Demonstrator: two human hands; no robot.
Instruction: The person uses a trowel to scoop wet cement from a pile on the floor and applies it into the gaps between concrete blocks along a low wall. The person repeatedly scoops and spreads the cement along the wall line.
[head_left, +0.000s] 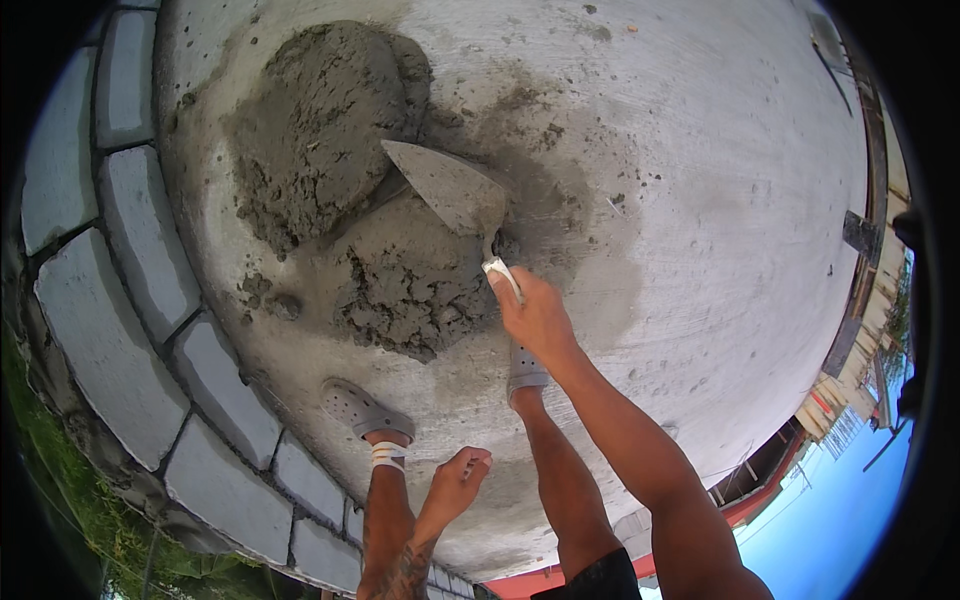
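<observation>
My right hand [530,315] grips the white handle [500,275] of a steel trowel [445,185]. The trowel's mortar-smeared blade lies over wet grey mortar, pointing up and left, between a large upper heap [320,120] and a crumbly lower mound [410,300]. My left hand [458,485] hangs low near my legs with its fingers curled closed and nothing visible in them.
A curving edge of grey blocks [150,240] runs along the left, with greenery beyond. My feet in grey clogs [365,410] stand on the concrete surface [720,180] below the mortar. Boards [860,310], a red roof edge and sky show at the right rim.
</observation>
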